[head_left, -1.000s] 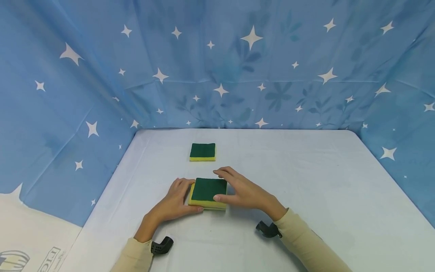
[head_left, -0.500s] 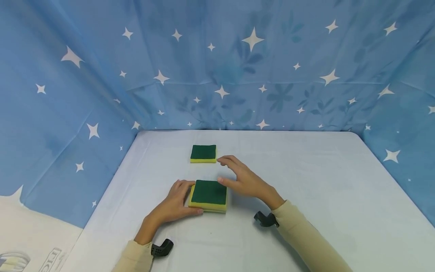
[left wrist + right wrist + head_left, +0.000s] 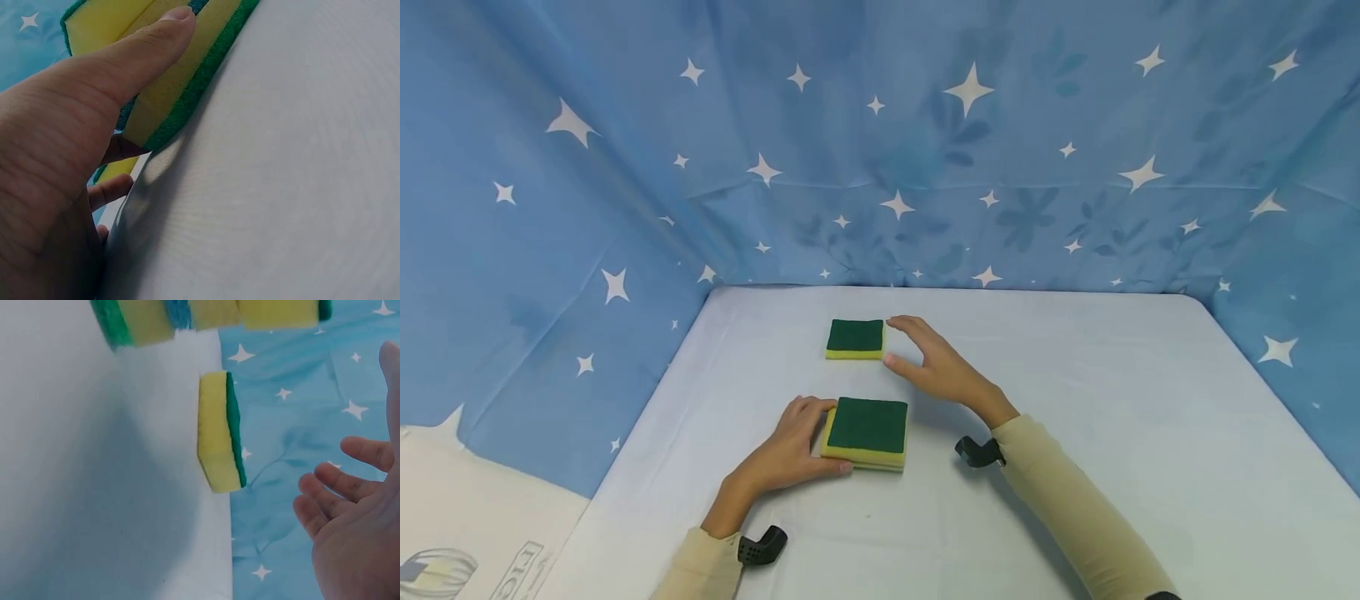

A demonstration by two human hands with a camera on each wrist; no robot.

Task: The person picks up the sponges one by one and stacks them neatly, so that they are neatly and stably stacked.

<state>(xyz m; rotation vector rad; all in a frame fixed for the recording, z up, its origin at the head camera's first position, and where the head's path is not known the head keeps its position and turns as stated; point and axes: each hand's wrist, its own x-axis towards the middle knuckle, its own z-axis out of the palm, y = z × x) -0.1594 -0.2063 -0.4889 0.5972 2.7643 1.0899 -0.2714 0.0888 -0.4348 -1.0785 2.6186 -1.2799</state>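
A stack of scouring sponges (image 3: 868, 427), yellow foam with green pads, stands on the white table before me. My left hand (image 3: 790, 446) holds its left side, thumb along the front face and fingers toward the back. In the left wrist view the thumb lies across the yellow foam layers (image 3: 169, 100), and a bluish layer shows between them. Farther back, a single sponge (image 3: 855, 337) lies green side up. My right hand (image 3: 943, 371) hovers just right of that sponge, thumb and fingers spread, holding nothing. The right wrist view shows this lone sponge (image 3: 214, 431) apart from the fingers (image 3: 340, 481).
Blue curtains (image 3: 895, 150) with white stars rise behind the table and along both sides. White cloth (image 3: 1075, 375) covers the table. At the lower left lies a pale printed surface (image 3: 482, 517) with a whisk drawing. Black wrist devices (image 3: 762, 546) sit at both sleeves.
My right hand has left the stack's right side and moved away from me to beside the far sponge. The left hand keeps its place on the stack.
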